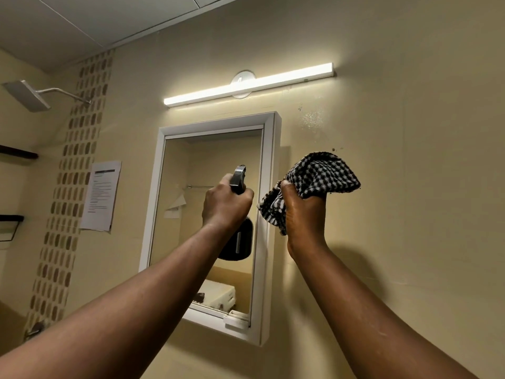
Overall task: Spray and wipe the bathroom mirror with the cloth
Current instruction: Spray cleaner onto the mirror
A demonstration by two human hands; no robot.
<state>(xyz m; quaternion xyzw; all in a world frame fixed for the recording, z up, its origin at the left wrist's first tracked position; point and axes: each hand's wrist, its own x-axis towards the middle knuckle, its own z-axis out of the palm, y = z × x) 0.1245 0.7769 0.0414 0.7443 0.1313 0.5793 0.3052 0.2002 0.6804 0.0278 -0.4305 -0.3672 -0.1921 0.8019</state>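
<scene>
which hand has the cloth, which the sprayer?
The right hand grips the black-and-white checked cloth, raised beside the mirror. The left hand holds the dark spray bottle, aimed at the glass.

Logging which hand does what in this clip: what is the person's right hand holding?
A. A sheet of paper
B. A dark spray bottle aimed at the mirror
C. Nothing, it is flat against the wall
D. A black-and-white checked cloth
D: the right hand grips the bunched checked cloth just right of the mirror frame, while the left hand holds the dark spray bottle in front of the glass.
</scene>
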